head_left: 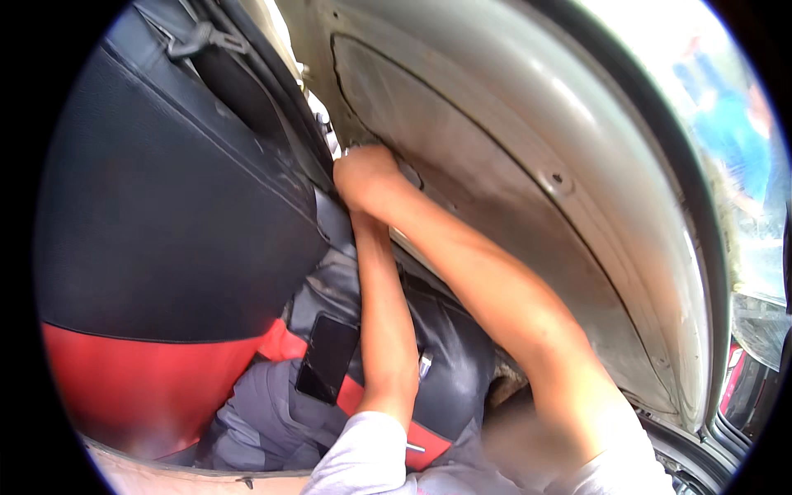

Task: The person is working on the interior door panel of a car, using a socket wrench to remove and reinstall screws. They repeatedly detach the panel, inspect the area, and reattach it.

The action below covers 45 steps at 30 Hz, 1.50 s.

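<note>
Both my arms reach up to the edge of a bare grey metal car panel [495,181], where it meets a dark trim strip. My right hand [365,175] is curled closed against this edge. A small shiny bit shows at its knuckles, but what the fingers hold is hidden. Coming up from below, my left forearm [384,322] ends behind the right wrist, and the left fingers are out of sight. Just above the hands, a small white and dark fitting [324,125] sits in the narrow gap beside the trim.
A black and red car seat [165,206] fills the left side. Its seat belt tongue [206,38] hangs at the top. A black phone [328,359] lies by my left forearm, near a small whitish piece [425,364]. Outside the glass, a blurred person in blue [734,124] shows.
</note>
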Motion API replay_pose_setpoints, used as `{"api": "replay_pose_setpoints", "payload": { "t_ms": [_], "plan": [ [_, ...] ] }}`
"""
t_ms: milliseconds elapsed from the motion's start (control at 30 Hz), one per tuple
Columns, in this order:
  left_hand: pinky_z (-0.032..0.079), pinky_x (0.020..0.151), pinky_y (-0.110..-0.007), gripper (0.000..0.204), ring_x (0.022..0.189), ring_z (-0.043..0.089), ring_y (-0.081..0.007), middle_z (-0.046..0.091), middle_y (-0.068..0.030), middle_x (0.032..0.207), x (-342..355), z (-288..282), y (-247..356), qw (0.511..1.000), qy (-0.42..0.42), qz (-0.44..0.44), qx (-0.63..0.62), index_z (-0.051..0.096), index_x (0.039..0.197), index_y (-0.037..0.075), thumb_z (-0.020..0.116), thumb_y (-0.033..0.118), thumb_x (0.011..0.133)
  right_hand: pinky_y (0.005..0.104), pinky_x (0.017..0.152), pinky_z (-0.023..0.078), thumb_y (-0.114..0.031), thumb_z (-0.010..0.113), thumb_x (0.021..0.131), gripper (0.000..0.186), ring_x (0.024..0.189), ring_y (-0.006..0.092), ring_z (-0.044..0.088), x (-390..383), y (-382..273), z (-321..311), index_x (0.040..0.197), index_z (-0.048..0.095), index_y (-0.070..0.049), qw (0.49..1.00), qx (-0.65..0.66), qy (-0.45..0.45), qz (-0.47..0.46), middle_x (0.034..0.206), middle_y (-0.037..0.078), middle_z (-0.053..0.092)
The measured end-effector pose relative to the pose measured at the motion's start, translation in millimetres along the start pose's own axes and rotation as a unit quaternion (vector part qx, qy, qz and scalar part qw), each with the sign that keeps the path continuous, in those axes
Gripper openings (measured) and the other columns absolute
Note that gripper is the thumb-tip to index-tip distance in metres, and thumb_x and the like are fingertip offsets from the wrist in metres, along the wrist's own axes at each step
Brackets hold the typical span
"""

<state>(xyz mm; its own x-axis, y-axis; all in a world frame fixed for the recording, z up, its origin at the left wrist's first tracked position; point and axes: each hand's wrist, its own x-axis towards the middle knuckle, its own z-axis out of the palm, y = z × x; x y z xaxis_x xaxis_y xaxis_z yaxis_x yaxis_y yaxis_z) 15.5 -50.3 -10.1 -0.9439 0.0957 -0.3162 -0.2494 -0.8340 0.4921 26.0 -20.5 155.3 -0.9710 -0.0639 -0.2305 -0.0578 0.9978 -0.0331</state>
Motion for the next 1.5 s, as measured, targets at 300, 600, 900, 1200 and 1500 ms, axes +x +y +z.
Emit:
{"api": "replay_pose_setpoints", "payload": {
  "t_ms": [300, 600, 900, 1200, 1500],
  "plan": [
    [0.05, 0.078, -0.037, 0.05, 0.094, 0.062, -0.0186, 0.065, -0.003, 0.109, -9.7, 9.3, -2.6, 1.0, 0.007, -0.02, -0.005, 0.058, 0.118, 0.012, 0.034, 0.052, 0.102, 0.0416, 0.07, 0.055, -0.021, 0.055, 0.088, 0.026, 0.083, 0.0317, 0.071, -32.4, 13.7, 28.3, 0.09, 0.073, -0.003, 0.987, 0.1, 0.118, 0.036, 0.087, 0.015, 0.072],
    [0.051, 0.077, -0.036, 0.05, 0.093, 0.062, -0.0187, 0.065, -0.0031, 0.108, -26.9, 12.1, -2.9, 0.999, 0.007, -0.024, -0.021, 0.058, 0.118, 0.012, 0.034, 0.053, 0.101, 0.0485, 0.059, 0.053, -0.021, 0.05, 0.09, 0.025, 0.063, 0.038, 0.068, -46.9, 23.7, 78.5, 0.08, 0.061, 0.0, 0.958, 0.159, 0.238, 0.021, 0.067, 0.02, 0.066],
    [0.051, 0.076, -0.036, 0.051, 0.092, 0.062, -0.0187, 0.065, -0.0033, 0.107, -21.4, 18.4, 1.6, 0.997, -0.006, -0.012, -0.071, 0.057, 0.118, 0.012, 0.035, 0.054, 0.101, 0.0356, 0.064, 0.056, -0.016, 0.06, 0.087, 0.018, 0.085, 0.0255, 0.073, -10.6, 4.9, -14.3, 0.084, 0.076, -0.009, 0.986, -0.018, 0.156, -0.049, 0.09, 0.011, 0.074],
    [0.051, 0.076, -0.036, 0.052, 0.092, 0.062, -0.0188, 0.065, -0.0035, 0.106, -24.1, 21.9, 9.6, 0.998, -0.01, -0.01, -0.062, 0.057, 0.118, 0.012, 0.035, 0.056, 0.1, 0.034, 0.075, 0.055, -0.013, 0.063, 0.082, 0.022, 0.096, 0.0248, 0.071, -16.4, 0.7, -15.6, 0.099, 0.077, -0.013, 1.0, 0.007, 0.018, 0.002, 0.1, 0.008, 0.074],
    [0.051, 0.075, -0.036, 0.052, 0.091, 0.062, -0.0189, 0.065, -0.0037, 0.105, -32.5, 28.1, 14.6, 0.998, -0.017, -0.016, -0.056, 0.057, 0.117, 0.013, 0.036, 0.057, 0.099, 0.0387, 0.063, 0.055, -0.029, 0.06, 0.087, 0.027, 0.074, 0.0276, 0.071, -40.5, -0.7, 23.1, 0.079, 0.076, -0.008, 0.98, 0.062, 0.188, 0.037, 0.078, 0.013, 0.072]
  ]
}}
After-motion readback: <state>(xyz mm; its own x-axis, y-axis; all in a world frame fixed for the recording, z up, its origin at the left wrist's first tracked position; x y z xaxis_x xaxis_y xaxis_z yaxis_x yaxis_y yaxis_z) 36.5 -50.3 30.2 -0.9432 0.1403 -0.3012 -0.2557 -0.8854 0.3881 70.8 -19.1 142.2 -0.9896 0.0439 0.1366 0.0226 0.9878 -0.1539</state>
